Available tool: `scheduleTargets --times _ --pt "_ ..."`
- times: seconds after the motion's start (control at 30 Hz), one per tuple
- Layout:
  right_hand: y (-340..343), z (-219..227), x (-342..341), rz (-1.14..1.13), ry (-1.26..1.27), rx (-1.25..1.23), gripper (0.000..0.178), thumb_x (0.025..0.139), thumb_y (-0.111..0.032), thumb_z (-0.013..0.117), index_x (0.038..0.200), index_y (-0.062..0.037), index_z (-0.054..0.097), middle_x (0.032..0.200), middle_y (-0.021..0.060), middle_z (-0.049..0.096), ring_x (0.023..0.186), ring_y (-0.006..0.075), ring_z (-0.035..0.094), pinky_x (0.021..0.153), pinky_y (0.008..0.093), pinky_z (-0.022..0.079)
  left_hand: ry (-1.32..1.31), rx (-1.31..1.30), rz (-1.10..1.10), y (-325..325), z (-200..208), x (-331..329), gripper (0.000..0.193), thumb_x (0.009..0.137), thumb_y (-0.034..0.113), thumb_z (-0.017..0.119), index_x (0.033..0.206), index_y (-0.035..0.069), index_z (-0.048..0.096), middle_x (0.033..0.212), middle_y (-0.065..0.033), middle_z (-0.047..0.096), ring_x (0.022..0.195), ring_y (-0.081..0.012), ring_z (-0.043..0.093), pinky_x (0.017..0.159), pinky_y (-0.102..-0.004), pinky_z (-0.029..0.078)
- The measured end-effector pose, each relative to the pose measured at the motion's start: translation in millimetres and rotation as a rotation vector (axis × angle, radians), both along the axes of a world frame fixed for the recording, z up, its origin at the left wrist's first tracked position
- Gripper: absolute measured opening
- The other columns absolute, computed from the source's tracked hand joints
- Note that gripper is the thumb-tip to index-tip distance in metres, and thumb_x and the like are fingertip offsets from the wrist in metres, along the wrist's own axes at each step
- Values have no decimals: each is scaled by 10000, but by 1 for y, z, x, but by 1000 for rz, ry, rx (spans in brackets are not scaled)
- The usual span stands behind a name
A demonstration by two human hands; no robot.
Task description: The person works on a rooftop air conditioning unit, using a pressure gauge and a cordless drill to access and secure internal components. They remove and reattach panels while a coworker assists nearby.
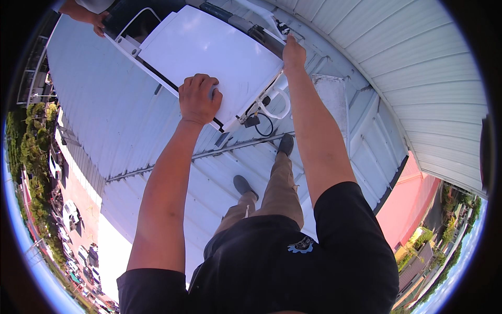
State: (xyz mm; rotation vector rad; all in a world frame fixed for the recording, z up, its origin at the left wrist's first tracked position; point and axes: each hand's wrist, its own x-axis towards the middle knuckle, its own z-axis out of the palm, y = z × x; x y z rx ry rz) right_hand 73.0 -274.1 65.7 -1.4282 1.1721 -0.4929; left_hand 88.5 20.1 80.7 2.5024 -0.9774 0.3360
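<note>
A white metal box (206,60), looking like an equipment housing, lies on a ribbed metal roof. My left hand (200,98) is on its near left edge, fingers curled. A small grey patch shows between thumb and forefinger; I cannot tell what it is. At the box's far right corner my right hand (294,53) is closed, beside a white bar (261,13) with a dark, worn end. What its fingers grip is hidden. A white curved handle-like loop (280,104) and a black cable (269,125) hang from the box's near right end.
At the upper left another person's hand (98,23) touches the frame's far end. The pale ribbed roof (104,99) drops toward parked cars (70,214) below left. A corrugated wall (418,73) rises on the right. A seam (151,168) crosses near my feet.
</note>
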Motion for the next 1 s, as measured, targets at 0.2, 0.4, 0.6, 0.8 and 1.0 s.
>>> scheduleTargets --times 0.2,0.4,0.6,0.8,1.0 --pt "7 1 10 -186 148 -118 581 999 -472 489 1002 51 742 1106 269 703 1052 418 668 926 466 506 -24 -39 -9 0 1 -1 200 791 174 657 979 186 725 1095 9 647 1116 -242 572 955 -403 449" --pt "5 3 11 -104 242 -235 587 995 -458 486 1064 78 716 1142 295 683 1114 442 644 979 458 501 18 -61 25 1 -1 0 177 792 179 666 956 194 729 1084 31 656 1099 -241 578 953 -400 457" --pt "1 8 10 -64 225 -116 639 972 -478 517 1186 109 647 1263 299 632 1182 422 612 1001 447 479 74 -53 69 0 -4 0 134 786 202 685 907 221 739 1042 67 664 1096 -221 577 946 -398 464" --pt "2 3 10 -95 204 -103 597 991 -443 473 1162 98 660 1242 293 644 1178 437 612 1003 456 485 15 -45 69 -1 -3 0 131 814 188 675 926 216 736 1067 47 666 1082 -225 582 919 -384 502" --pt "-16 -23 22 29 259 -217 541 1008 -419 438 1181 42 663 1187 307 657 1151 444 621 996 484 485 2 -54 82 -1 -3 0 112 801 192 684 894 221 740 1049 59 666 1074 -222 583 920 -390 487"
